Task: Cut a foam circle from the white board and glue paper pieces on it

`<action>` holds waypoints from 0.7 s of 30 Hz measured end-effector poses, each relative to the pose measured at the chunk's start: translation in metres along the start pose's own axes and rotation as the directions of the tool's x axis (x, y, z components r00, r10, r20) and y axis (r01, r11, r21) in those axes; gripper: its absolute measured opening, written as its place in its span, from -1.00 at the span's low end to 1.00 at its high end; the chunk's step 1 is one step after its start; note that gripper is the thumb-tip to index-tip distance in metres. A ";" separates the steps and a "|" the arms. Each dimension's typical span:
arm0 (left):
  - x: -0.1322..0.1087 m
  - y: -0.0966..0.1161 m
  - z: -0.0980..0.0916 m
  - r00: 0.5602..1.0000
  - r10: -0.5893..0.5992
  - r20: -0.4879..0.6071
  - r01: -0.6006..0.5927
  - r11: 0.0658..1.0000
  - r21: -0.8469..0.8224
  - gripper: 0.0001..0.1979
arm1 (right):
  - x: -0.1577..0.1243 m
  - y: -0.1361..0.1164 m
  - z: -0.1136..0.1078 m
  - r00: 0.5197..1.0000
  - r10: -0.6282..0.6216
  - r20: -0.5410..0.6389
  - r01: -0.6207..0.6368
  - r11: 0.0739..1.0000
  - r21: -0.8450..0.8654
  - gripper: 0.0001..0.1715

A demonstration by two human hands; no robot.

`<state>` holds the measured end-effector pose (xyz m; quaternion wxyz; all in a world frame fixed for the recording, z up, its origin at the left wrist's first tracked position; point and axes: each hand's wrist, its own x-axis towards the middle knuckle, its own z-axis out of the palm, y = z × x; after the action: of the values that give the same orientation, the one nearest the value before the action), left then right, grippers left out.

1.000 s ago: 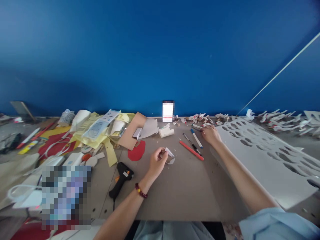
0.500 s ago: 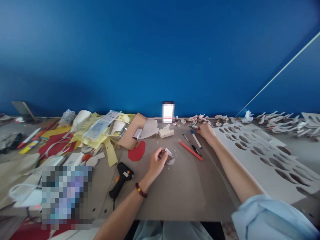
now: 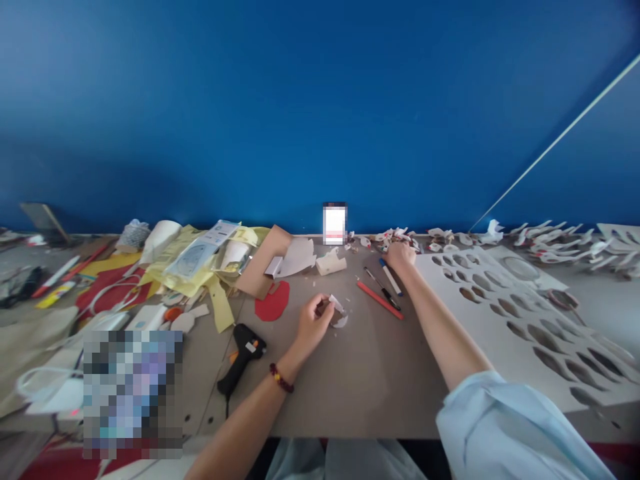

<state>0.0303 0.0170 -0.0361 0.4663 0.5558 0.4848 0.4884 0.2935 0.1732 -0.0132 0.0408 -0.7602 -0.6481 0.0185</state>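
My left hand (image 3: 313,321) rests at the middle of the grey tabletop (image 3: 360,380), its fingers pinched on a small white paper cut-out (image 3: 336,304). Another white scrap (image 3: 341,323) lies just to its right. My right hand (image 3: 400,255) is stretched out to the far side of the table, fingers curled down among small white and red cut-out pieces (image 3: 395,237); what it grips is hidden. A blue-capped marker (image 3: 390,277), a black pen (image 3: 381,287) and a red pen (image 3: 379,299) lie just beside that hand.
A black glue gun (image 3: 243,357) lies left of my left forearm. A white board with oval cut-outs (image 3: 525,313) covers the right side. Yellow paper, cardboard, a red shape (image 3: 273,301) and tools clutter the left. More cut-outs line the far edge by the blue wall.
My right hand has slid left along the far edge, from the white board's corner to the pile of cut-outs. The left hand has kept its place and its hold.
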 end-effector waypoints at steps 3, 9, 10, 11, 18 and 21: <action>0.000 -0.004 -0.001 1.000 0.023 0.005 -0.023 1.000 0.021 -0.77 | -0.006 -0.003 -0.003 0.998 0.058 -0.035 -0.055 0.995 0.081 -0.67; 0.000 -0.001 -0.001 1.000 0.001 0.001 -0.001 1.000 -0.011 -0.78 | -0.011 -0.004 -0.017 0.985 0.043 -0.168 0.023 0.927 0.373 -0.82; 0.000 0.000 0.000 1.000 -0.008 -0.002 0.008 1.000 -0.022 -0.78 | -0.011 -0.004 -0.019 0.980 0.048 -0.191 0.041 0.898 0.439 -0.82; 0.000 0.002 0.000 1.000 -0.019 -0.005 0.019 0.999 -0.030 -0.78 | -0.011 -0.004 -0.021 0.975 0.058 -0.213 0.060 0.860 0.507 -0.81; 0.000 0.005 0.001 0.997 -0.063 -0.044 0.059 0.995 -0.082 -0.78 | -0.010 -0.025 -0.027 0.935 0.269 -0.232 0.129 0.352 0.927 -0.61; 0.001 0.004 0.002 0.995 -0.078 -0.060 0.069 0.987 -0.144 -0.74 | -0.026 -0.045 -0.032 0.939 0.304 -0.160 0.126 0.130 0.984 -0.60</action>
<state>0.0331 0.0173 -0.0320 0.5062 0.4865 0.4841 0.5222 0.2479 0.1538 0.0222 0.6341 -0.5733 -0.4103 0.3175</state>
